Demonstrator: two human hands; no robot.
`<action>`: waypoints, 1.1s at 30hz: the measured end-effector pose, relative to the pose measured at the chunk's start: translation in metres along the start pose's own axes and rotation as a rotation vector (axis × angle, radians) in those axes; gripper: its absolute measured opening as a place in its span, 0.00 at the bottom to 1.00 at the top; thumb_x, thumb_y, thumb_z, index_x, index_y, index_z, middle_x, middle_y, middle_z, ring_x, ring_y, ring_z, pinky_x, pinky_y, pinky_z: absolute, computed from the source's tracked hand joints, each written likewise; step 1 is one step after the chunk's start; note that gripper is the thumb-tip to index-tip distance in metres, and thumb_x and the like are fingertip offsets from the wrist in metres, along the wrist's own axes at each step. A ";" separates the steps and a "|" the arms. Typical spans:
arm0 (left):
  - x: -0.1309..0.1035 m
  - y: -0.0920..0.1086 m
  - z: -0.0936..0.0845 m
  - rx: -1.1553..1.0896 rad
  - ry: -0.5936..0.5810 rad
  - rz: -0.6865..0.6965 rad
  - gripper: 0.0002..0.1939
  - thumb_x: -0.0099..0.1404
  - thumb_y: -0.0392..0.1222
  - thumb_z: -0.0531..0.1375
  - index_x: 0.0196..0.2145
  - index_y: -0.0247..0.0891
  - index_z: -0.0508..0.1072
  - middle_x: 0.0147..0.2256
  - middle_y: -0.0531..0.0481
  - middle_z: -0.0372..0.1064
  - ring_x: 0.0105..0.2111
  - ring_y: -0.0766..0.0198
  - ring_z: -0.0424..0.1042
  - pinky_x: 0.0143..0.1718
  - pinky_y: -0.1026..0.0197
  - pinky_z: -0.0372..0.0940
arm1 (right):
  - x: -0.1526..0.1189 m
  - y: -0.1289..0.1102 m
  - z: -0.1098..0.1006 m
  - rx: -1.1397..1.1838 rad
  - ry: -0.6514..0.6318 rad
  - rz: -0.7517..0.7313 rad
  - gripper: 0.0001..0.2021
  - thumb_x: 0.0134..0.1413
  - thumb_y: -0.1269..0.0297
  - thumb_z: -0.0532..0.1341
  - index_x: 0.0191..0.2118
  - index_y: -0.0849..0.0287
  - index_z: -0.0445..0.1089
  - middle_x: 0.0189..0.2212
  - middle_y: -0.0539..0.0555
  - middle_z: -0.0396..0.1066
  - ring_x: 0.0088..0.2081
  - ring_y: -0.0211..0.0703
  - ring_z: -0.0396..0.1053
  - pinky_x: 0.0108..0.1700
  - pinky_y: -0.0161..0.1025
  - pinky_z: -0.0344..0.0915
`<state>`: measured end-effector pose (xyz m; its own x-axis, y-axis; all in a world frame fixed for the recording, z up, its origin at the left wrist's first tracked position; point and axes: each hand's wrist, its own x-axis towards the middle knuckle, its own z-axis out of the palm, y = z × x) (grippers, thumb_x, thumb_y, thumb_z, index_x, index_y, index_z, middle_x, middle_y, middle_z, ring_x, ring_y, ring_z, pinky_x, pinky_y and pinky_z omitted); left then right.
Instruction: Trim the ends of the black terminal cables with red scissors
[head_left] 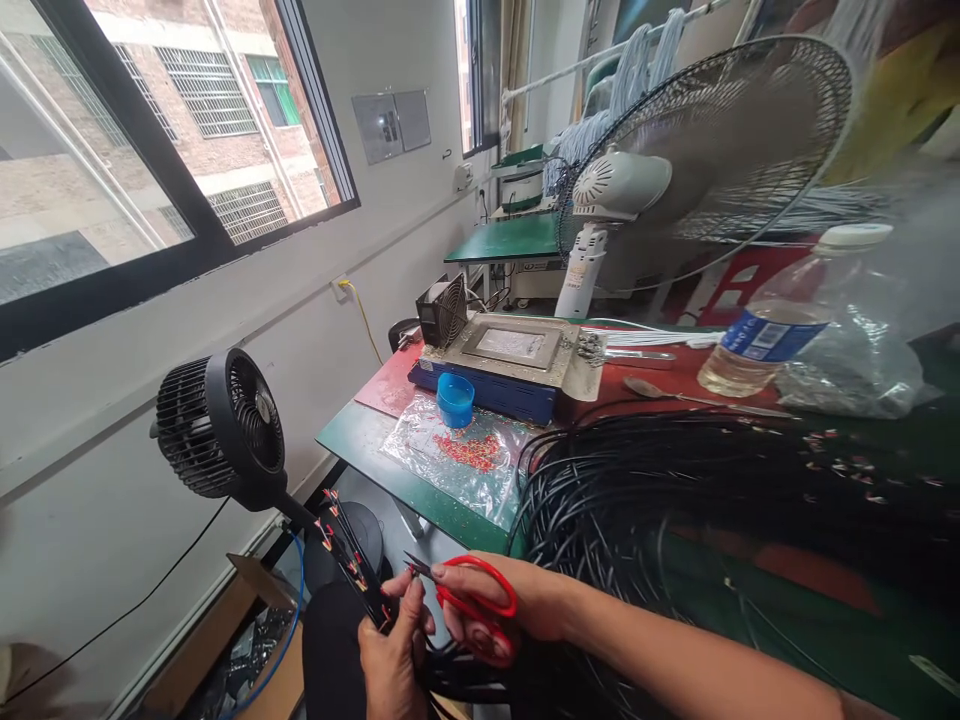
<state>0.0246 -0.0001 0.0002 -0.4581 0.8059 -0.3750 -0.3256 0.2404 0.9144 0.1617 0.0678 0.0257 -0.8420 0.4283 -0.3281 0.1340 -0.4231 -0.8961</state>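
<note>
At 10 o'clock, a dark-framed window (214, 236) looks onto a brick building (176, 60). A black fan (259, 415) stands toward 9 o'clock, and an open cardboard box (176, 670) sits at 8. A larger fan with a white housing (622, 185) fills 2 o'clock; at 3, a blue-labelled bottle (769, 335) stands beside a clear plastic bag (862, 365).

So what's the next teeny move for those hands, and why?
I'd probably have the right hand nudge the red scissors slightly away from the left hand before snipping. The blades look a bit open, very close to its fingertips, while it grips the black cables.
</note>
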 end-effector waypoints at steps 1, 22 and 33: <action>0.001 -0.005 -0.002 0.015 0.000 0.006 0.18 0.46 0.47 0.65 0.33 0.32 0.72 0.13 0.56 0.62 0.16 0.71 0.59 0.17 0.67 0.53 | 0.001 0.000 -0.001 -0.058 0.074 -0.047 0.27 0.49 0.41 0.51 0.22 0.65 0.66 0.13 0.47 0.57 0.14 0.29 0.54 0.16 0.28 0.51; 0.001 -0.002 0.003 -0.197 0.022 -0.113 0.19 0.41 0.47 0.68 0.33 0.38 0.76 0.38 0.43 0.75 0.16 0.78 0.59 0.10 0.72 0.46 | 0.007 0.009 0.007 -0.698 0.444 -0.427 0.08 0.43 0.72 0.55 0.18 0.64 0.61 0.15 0.44 0.51 0.20 0.29 0.49 0.23 0.29 0.46; 0.013 -0.034 -0.016 0.163 0.082 0.140 0.33 0.47 0.46 0.64 0.52 0.43 0.63 0.56 0.44 0.61 0.55 0.57 0.59 0.48 0.65 0.59 | 0.002 0.008 0.016 -0.625 0.430 -0.424 0.04 0.42 0.68 0.61 0.26 0.63 0.70 0.19 0.46 0.59 0.22 0.30 0.54 0.25 0.29 0.48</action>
<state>0.0165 -0.0066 -0.0376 -0.5574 0.7925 -0.2475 -0.1191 0.2187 0.9685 0.1522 0.0525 0.0229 -0.6322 0.7685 0.0989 0.2226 0.3024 -0.9268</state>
